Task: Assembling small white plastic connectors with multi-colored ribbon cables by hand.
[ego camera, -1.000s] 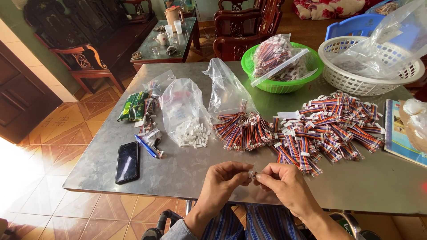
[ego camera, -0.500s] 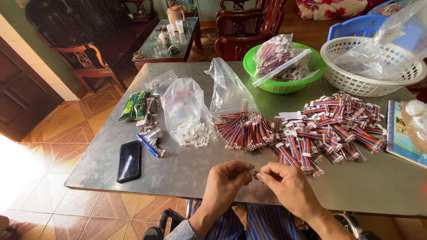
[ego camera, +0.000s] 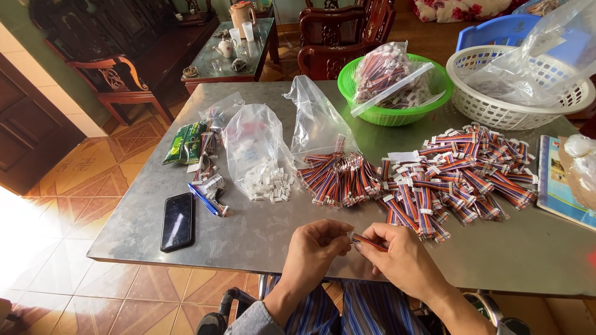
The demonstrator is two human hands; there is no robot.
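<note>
Head view shows our left hand [ego camera: 313, 248] and right hand [ego camera: 397, 257] meeting just above the worktop [ego camera: 261, 232], fingers pinched shut on a short striped ribbon cable [ego camera: 367, 242], which we judge light and floppy, best gripped close to its small white connector end.

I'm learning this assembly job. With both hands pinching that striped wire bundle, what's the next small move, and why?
Probably press the small white connector home: the left hand pinches it at the tip of the wire bundle, which the right hand grips.
</note>
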